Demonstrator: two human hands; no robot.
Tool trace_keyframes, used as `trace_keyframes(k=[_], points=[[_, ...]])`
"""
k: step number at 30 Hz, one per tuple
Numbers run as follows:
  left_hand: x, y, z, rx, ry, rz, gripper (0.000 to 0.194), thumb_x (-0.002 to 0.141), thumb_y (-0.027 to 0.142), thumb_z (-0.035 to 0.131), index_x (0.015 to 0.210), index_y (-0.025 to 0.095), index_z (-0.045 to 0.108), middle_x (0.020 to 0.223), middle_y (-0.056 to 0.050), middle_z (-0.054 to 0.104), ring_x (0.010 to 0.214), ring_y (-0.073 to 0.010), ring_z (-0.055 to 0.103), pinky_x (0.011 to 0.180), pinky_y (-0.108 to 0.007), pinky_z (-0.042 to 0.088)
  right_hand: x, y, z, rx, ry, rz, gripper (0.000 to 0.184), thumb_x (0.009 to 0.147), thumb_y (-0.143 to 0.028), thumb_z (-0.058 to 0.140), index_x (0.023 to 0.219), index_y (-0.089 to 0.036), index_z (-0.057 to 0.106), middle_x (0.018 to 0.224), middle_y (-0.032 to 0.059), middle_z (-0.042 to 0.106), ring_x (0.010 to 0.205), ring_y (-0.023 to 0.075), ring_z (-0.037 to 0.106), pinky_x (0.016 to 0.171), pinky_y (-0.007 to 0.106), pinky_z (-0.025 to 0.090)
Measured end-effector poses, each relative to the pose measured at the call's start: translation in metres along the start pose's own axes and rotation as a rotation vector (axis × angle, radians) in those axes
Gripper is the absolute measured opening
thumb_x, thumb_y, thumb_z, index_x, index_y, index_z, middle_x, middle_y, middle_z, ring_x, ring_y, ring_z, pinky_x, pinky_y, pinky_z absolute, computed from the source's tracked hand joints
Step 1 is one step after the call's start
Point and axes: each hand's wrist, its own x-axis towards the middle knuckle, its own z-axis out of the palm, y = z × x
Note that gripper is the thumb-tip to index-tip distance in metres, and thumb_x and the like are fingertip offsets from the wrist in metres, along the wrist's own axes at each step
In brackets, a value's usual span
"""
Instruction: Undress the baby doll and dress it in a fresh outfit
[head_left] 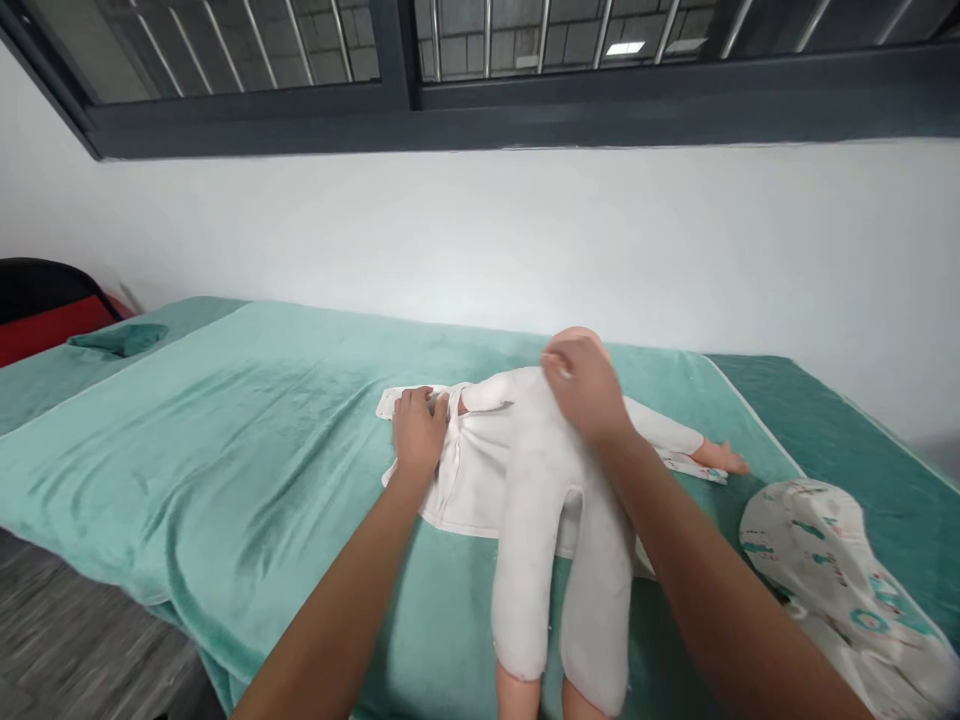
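A baby doll (536, 440) with a white cloth body lies on its back, its legs toward me and its head partly hidden behind my right hand. Under it a white baby shirt (472, 490) is spread out, inner side up. My left hand (420, 430) is closed on the shirt's sleeve at the left, beside the doll's arm on that side. Above the doll's upper chest, near its chin, my right hand (585, 390) is curled and slightly blurred; what its fingers hold is hidden. The doll's other arm (716, 457) stretches out to the right over the other sleeve.
A green blanket (247, 420) covers the bed. White printed baby clothing (825, 550) lies bunched at the right, close to my right forearm. Behind the bed rise a white wall (450, 240) and a barred window. A red and black item (52, 320) stands at the far left.
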Motion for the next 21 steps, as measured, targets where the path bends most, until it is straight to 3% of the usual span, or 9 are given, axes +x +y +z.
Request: trace_keyframes(k=[2,3,7,11,16,21], points=[[0.001,-0.002,0.002,0.026,-0.018,0.005,0.017,0.088,0.037,0.059,0.09,0.021,0.064,0.1,-0.012,0.065,0.105,-0.0316,0.055,0.096,-0.044,0.039,-0.021,0.024,-0.015,-0.048,0.202,0.173,0.029,0.096,-0.028,0.041,0.098,-0.018,0.068,0.096,0.0109,0.07,0.094,0.0239,0.061,0.083,0.033,0.042],[0.002,-0.002,0.002,0.022,-0.023,0.014,0.014,0.088,0.035,0.06,0.086,0.021,0.064,0.097,-0.012,0.065,0.104,-0.0315,0.055,0.096,-0.044,0.039,-0.03,0.035,-0.021,-0.086,0.22,0.256,0.03,0.096,-0.032,0.042,0.097,-0.019,0.069,0.087,0.0097,0.069,0.085,0.0238,0.061,0.077,0.033,0.041],[0.001,0.002,0.0,0.03,-0.028,0.055,0.009,0.089,0.026,0.056,0.083,0.022,0.06,0.094,-0.01,0.064,0.1,-0.0299,0.056,0.091,-0.042,0.04,-0.053,0.058,-0.032,-0.218,-0.007,0.516,0.036,0.098,-0.046,0.044,0.1,-0.021,0.069,0.079,0.0093,0.071,0.072,0.0246,0.06,0.063,0.031,0.031],[-0.003,0.014,-0.005,0.064,-0.058,0.077,0.011,0.093,0.027,0.05,0.086,0.023,0.057,0.089,-0.009,0.064,0.095,-0.0301,0.056,0.083,-0.04,0.038,-0.052,0.055,-0.035,-0.222,-0.076,0.504,0.04,0.101,-0.047,0.04,0.114,-0.021,0.067,0.091,0.0115,0.075,0.081,0.0271,0.065,0.065,0.031,0.032],[-0.007,0.042,-0.007,-0.142,-0.107,-0.039,0.01,0.097,0.031,0.047,0.092,0.024,0.052,0.084,-0.005,0.064,0.079,-0.0236,0.057,0.071,-0.033,0.035,-0.052,0.056,-0.037,-0.252,-0.122,0.511,0.048,0.102,-0.048,0.035,0.124,-0.017,0.064,0.1,0.0161,0.075,0.09,0.0321,0.068,0.07,0.035,0.037],[0.004,0.077,0.0,-0.336,-0.195,-0.153,0.01,0.094,0.028,0.054,0.085,0.023,0.052,0.076,0.0,0.06,0.072,-0.0181,0.053,0.069,-0.029,0.035,-0.056,0.059,-0.038,-0.205,-0.141,0.521,0.054,0.1,-0.052,0.036,0.131,-0.017,0.062,0.101,0.0185,0.075,0.094,0.0357,0.069,0.077,0.039,0.043]])
